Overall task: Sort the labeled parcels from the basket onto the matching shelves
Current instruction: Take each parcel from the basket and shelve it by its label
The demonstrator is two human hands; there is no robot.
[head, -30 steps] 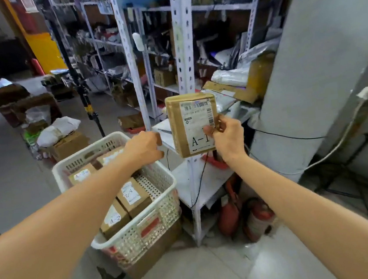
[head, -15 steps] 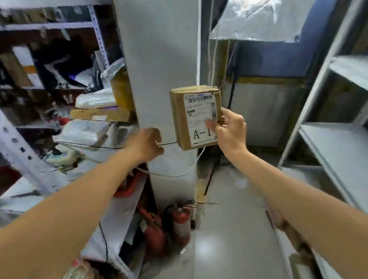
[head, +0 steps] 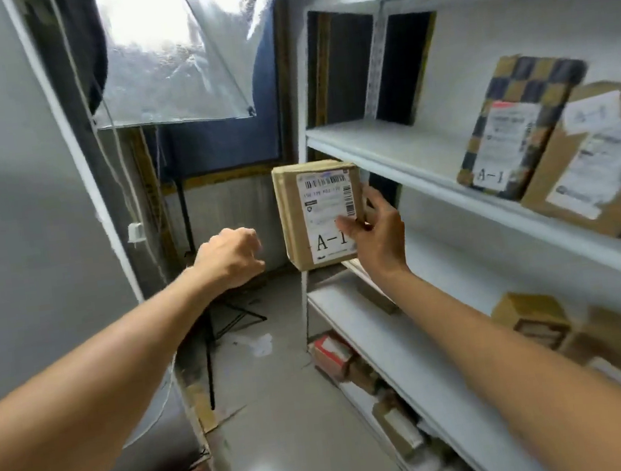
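Parcel dead centre, rack all down the right!
The held parcel [head: 318, 215] sits at 12 o'clock of the right hand [head: 376, 235], before the rack's left end, with the left hand [head: 230, 258] apart at its 9 o'clock. On the upper shelf [head: 388, 149], at 2 o'clock, a shelved parcel [head: 517, 126] stands just left of its neighbour [head: 602, 163]. The lower shelf [head: 412, 359] at 5 o'clock carries a small box [head: 531, 318].

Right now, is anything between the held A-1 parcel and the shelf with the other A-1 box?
Nothing visible. The right hand holds the A-1 parcel by the shelf's near front corner, and that end is bare. The checkered A-1 box and a brown box stand farther right.
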